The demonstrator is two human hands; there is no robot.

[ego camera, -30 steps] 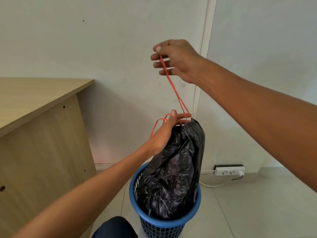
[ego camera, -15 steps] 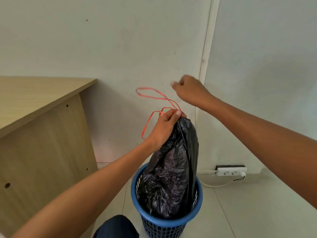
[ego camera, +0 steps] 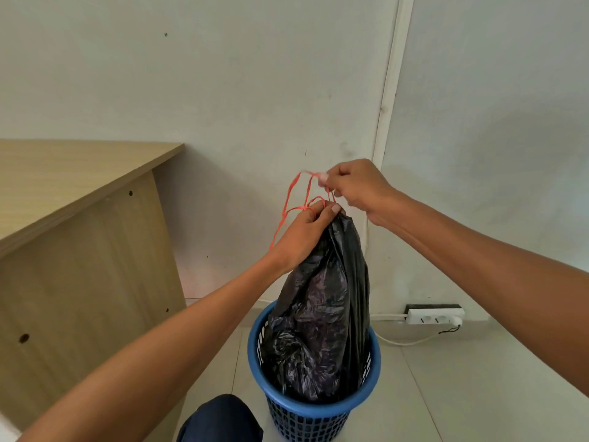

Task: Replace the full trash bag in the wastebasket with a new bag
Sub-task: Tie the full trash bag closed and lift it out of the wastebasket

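On the tiled floor [ego camera: 478, 393], left hand [ego camera: 306, 237] clenches the bag [ego camera: 325, 314] neck, right hand [ego camera: 357, 189] pinches the string [ego camera: 288, 202]; the loose string may slip and the bag reopen.

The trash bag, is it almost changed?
Not yet. The black bag is gathered shut, its neck gripped by the left hand. The right hand is working the red drawstring. It sits in the blue wastebasket; lifting out and relining remain.

Trash bag's [ego camera: 322, 314] lower part inside the wastebasket [ego camera: 314, 409]; wastebasket's base below the frame edge
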